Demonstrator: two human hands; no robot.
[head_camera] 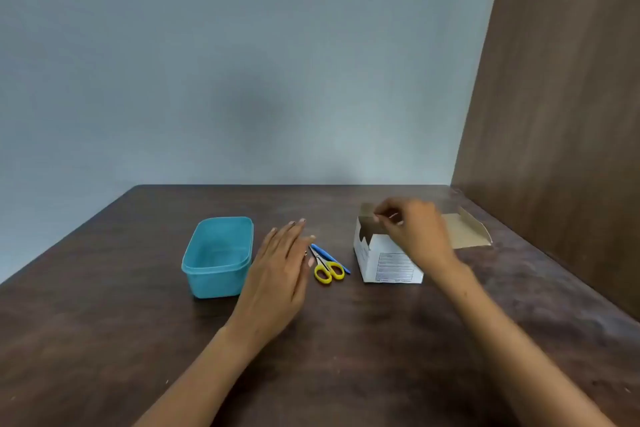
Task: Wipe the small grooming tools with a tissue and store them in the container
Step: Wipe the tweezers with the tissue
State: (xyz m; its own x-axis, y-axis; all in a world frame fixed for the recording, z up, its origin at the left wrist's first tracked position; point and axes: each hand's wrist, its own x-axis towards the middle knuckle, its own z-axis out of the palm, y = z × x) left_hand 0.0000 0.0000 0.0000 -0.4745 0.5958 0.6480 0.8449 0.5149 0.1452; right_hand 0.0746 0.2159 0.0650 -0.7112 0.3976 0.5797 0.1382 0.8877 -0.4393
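A teal plastic container (217, 255) stands open and empty on the dark wooden table. Small scissors with yellow handles (326, 269) lie to its right, and a blue-handled tool (330, 258) lies right beside them. My left hand (282, 267) hovers between the container and the scissors, fingers straight, holding nothing. A white tissue box (386, 262) with its flap folded back stands further right. My right hand (414, 230) is over the box's open top, its fingertips pinched together at the opening; what they pinch is too blurred to tell.
The table (104, 340) meets a grey wall at the back. A brown wooden panel (561, 114) rises along the table's right edge, close behind the tissue box.
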